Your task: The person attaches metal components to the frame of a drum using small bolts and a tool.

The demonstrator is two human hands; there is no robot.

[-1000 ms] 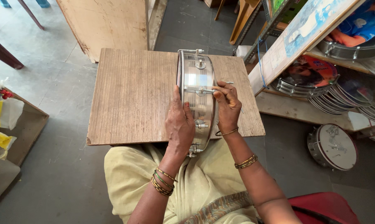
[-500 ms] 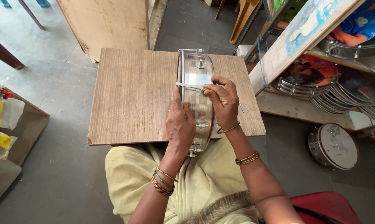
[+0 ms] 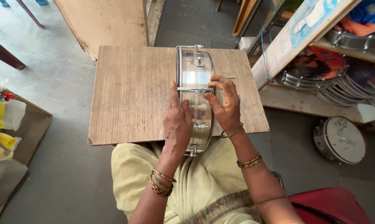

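One metal drum shell [image 3: 194,79] stands on edge on a wooden board worktop [image 3: 131,91], held between two hands.

The shell is polished silver metal, its rim facing the camera, its near end past the board's edge over the lap. Four tension lugs with screws show along its curved band. One thin metal rod [image 3: 192,88] lies across the band at the second lug. The left hand [image 3: 177,122] lies flat against the shell's left side, fingers straight and close together. The right hand [image 3: 224,105] holds the right side, fingers curled narrow, pinching at the rod's end. Two loose rods [image 3: 242,101] lie on the board just right of that hand. Further drums [image 3: 340,139] sit on the floor and shelf, well apart.
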